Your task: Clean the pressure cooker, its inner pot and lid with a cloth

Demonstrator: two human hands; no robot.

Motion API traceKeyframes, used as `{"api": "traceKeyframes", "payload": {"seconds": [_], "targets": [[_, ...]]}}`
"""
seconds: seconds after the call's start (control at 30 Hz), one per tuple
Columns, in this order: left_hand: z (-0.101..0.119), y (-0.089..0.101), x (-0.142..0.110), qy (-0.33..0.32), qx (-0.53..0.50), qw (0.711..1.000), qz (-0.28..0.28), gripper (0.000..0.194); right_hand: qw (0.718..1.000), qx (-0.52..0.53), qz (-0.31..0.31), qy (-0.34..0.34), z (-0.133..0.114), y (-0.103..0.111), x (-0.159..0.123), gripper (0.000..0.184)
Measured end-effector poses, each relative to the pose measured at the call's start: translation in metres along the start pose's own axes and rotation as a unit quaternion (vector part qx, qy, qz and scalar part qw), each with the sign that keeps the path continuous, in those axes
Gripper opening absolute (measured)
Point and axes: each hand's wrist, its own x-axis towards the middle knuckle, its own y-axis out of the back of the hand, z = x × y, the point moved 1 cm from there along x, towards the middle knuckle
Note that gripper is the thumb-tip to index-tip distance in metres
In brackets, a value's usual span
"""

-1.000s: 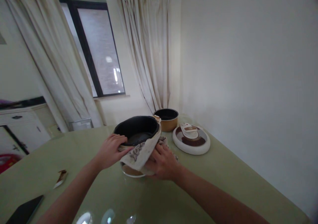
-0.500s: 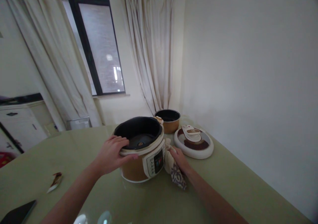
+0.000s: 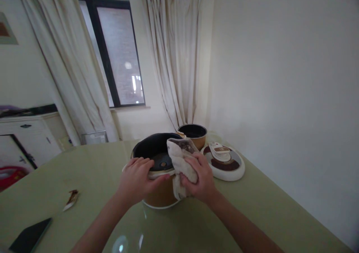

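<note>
Cooker body (image 3: 159,195), front and centre on the green table (image 3: 266,204), standing upright with its top wide open and the dark interior on show, a small round spot at the bottom of it! Over on its near left rim we have the left hand (image 3: 138,180), loosely spread, fingers lapping over the edge and thumb stretched out along the near side, so it's a partly open clasp on the cooker. And look at the right hand (image 3: 200,178): fingers and thumb closed firmly around a bunched pale cloth (image 3: 182,163) with a patterned patch, the folds draped against the right side of the rim and hanging down the outer wall, hiding the front there. How hard it presses, I cannot tell. Just beyond, on the far right, sits a gold-sided pot (image 3: 199,142) with a black inside, and nearer than that, to the right of the cooker, the round lid (image 3: 237,172) lies flat, white-edged with a brown and grey top. Out to the left, a small brown-and-white piece (image 3: 71,200), and in the near left corner a dark flat object (image 3: 30,235). Far side: window (image 3: 120,54) between pale curtains (image 3: 179,58)!
</note>
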Motion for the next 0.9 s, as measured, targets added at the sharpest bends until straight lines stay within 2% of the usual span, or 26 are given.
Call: {"api": "traceKeyframes", "payload": {"seconds": [0.07, 0.17, 0.27, 0.4, 0.5, 0.6, 0.73, 0.83, 0.9], "targets": [[0.011, -0.001, -0.003, 0.012, 0.008, 1.0, 0.017, 0.061, 0.999, -0.032, 0.001, 0.041, -0.008, -0.001, -0.018, 0.047], [0.029, -0.004, -0.007, 0.03, 0.02, 0.999, 0.024, 0.052, 0.996, -0.059, 0.013, 0.068, -0.009, -0.003, -0.039, 0.052], [0.05, -0.006, -0.008, 0.053, 0.031, 0.998, 0.035, 0.048, 0.996, -0.058, 0.025, 0.069, 0.004, -0.002, -0.039, 0.052], [0.077, -0.009, -0.002, 0.095, 0.049, 0.993, 0.04, 0.055, 0.998, -0.042, 0.027, 0.024, 0.026, 0.004, -0.022, 0.045], [0.086, -0.009, 0.001, 0.105, 0.045, 0.993, 0.037, 0.064, 0.998, -0.024, 0.038, -0.034, 0.031, 0.002, -0.023, 0.037], [0.072, -0.003, -0.002, 0.059, 0.004, 0.998, 0.019, 0.061, 0.995, -0.025, 0.063, -0.073, 0.023, -0.006, -0.043, 0.042], [0.021, 0.008, -0.01, -0.012, -0.047, 0.998, -0.028, 0.061, 0.991, -0.044, 0.083, -0.097, 0.013, -0.02, -0.072, 0.052], [-0.009, 0.01, -0.013, -0.018, -0.046, 0.999, -0.021, 0.058, 0.992, -0.04, 0.072, -0.099, 0.017, -0.024, -0.067, 0.047], [-0.01, 0.006, -0.012, -0.011, -0.032, 0.999, 0.007, 0.058, 0.992, -0.022, 0.065, -0.106, 0.024, -0.025, -0.05, 0.044]]}}
